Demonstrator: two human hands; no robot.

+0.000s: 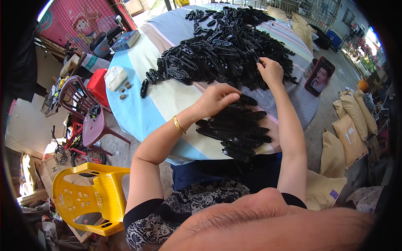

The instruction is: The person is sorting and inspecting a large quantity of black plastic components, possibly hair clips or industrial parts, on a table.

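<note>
Head view looks down on a round table point(138, 113) covered with a striped cloth of blue, cream and pink bands, its near edge curving just in front of the person's lap. Across the far half spreads a large heap of black plastic strips point(222, 46), long, flat and slotted, tumbled in every direction. Nearer lies a smaller stack of black strips point(236, 129), laid roughly parallel and reaching close to the table's near edge. Bare cloth stays open on the left side, between the heap and the rim.

From the lower left the left hand point(217, 99) reaches in, forearm raised, wrist bent, wearing a gold bangle point(179, 124); its fingers curl down onto the far end of the stack, pressing on a strip there. On the right the right hand point(271, 70) stretches farther, arm nearly straight, fingers closed into the near edge of the heap; whether it pinches a strip I cannot tell.

Left of the table stand a maroon plastic chair point(90, 121) and, nearer, a yellow plastic chair point(90, 194). A phone point(319, 76) rests at the table's right edge.
</note>
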